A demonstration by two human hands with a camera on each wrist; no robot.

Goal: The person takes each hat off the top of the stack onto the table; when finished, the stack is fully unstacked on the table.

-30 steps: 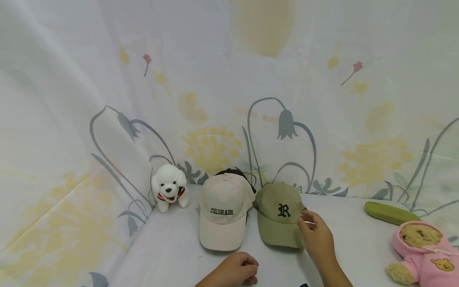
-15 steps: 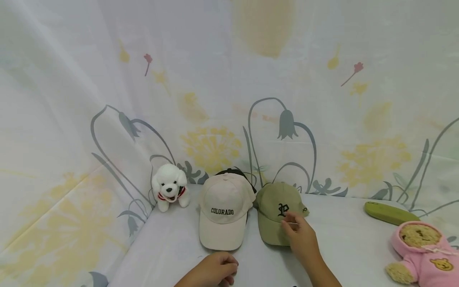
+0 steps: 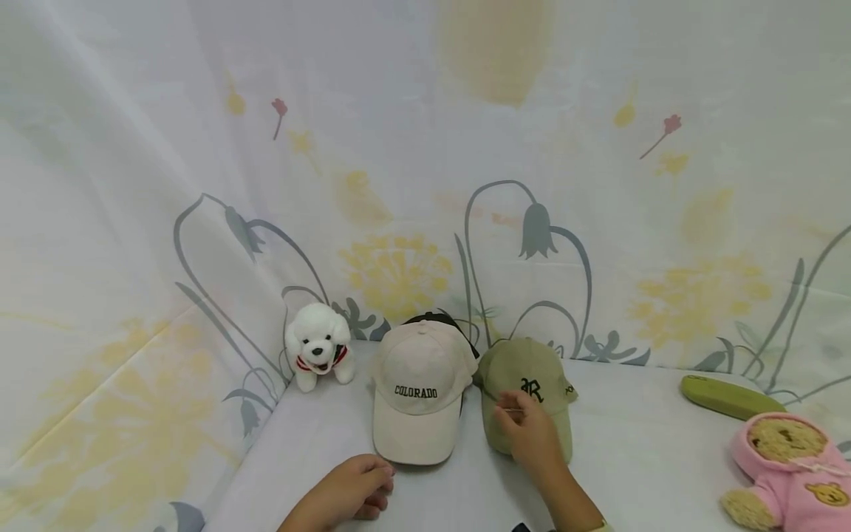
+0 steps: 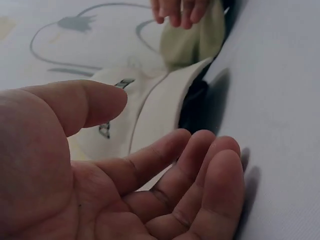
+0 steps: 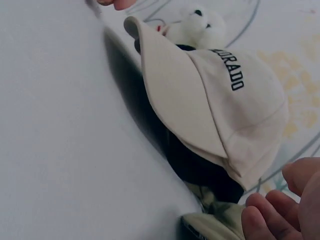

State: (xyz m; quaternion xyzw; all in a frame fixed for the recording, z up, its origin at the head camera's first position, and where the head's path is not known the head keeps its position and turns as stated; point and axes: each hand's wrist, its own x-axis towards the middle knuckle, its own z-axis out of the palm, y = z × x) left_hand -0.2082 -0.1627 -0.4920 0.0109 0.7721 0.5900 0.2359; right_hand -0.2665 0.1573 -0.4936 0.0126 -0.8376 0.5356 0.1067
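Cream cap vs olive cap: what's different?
The cream cap reads COLORADO in block letters; the olive cap has an ornate R in front. In the head view, the right hand partly covers the olive cap, while the cream cap's lettering is fully visible. Both have dark lettering and brims facing the camera.

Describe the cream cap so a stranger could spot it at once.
On the white surface, between the white toy dog and the green cap, sits the cream cap. Its front reads COLORADO in dark letters, where the green cap shows an R.
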